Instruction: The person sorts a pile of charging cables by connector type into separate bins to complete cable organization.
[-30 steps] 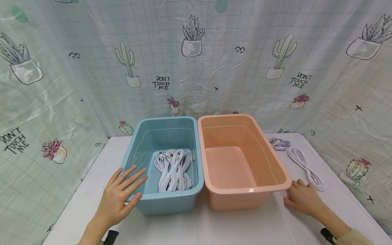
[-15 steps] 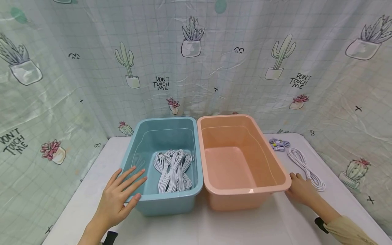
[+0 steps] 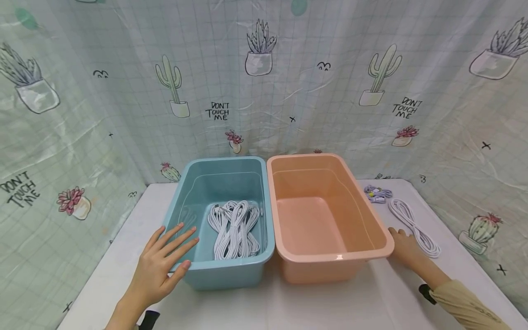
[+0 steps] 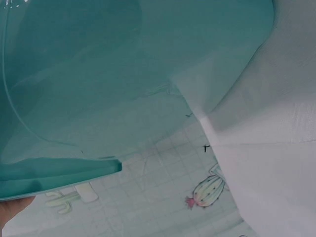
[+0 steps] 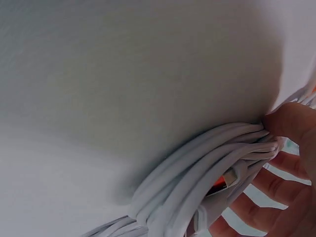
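My left hand (image 3: 158, 268) rests with spread, straight fingers on the near left corner of the blue bin (image 3: 222, 265). In the left wrist view only part of that hand (image 4: 12, 210) shows, at the bin's rim. My right hand (image 3: 406, 250) is low beside the near right corner of the orange bin (image 3: 317, 270). It pinches a coiled white cable (image 5: 182, 182) between thumb and fingers, as the right wrist view shows. A metal plug end pokes out among the loops. In the head view, the hand and bin hide this coil.
A thick bundle of white cables (image 3: 235, 229) lies inside the blue bin. Right of the orange bin, a white cable coil (image 3: 414, 227) and a smaller purplish cable bundle (image 3: 377, 193) lie on the white table (image 3: 330, 307). A patterned curtain (image 3: 297, 91) encloses the table.
My right hand has slid forward and slightly left along the orange bin's side, and the strands seen earlier by its fingers are now hidden. My left hand stays put.
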Demonstrator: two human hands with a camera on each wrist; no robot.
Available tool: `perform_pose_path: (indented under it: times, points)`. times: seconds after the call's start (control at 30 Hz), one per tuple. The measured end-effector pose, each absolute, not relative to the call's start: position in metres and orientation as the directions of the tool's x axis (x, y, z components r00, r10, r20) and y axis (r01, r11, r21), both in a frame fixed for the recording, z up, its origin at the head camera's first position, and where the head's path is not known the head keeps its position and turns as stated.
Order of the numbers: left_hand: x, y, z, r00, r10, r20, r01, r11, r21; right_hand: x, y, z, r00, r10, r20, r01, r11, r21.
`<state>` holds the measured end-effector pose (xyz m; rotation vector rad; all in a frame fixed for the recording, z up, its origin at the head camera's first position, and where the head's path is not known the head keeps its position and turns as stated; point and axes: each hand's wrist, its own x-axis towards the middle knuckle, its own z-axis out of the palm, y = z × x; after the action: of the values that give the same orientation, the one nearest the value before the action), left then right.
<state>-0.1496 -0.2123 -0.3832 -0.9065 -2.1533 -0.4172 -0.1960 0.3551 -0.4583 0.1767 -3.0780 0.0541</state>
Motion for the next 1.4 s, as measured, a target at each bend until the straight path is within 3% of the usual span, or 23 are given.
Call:
perform_pose_path:
  times: [0.43,0.87,1.4]
  points:
    - [-0.15,-0.212,-0.383,-0.467,0.474,0.747,0.718,0.696,0.007,-0.199,0.379,-0.458,-0.971,-0.197,0.132,-0.185,0.978,0.099]
    - [-0.151,-0.212,-0.383,-0.462,0.476,0.749,0.717,0.697,0.0,-0.193,0.395,-0.445,-0.927,-0.256,0.273,-0.227,0.965,0.135]
    - [-0.15,-0.212,-0.383,-0.461,0.48,0.747,0.722,0.691,0.001,-0.193,0.4,-0.418,-0.916,-0.277,0.291,-0.244,0.959,0.145]
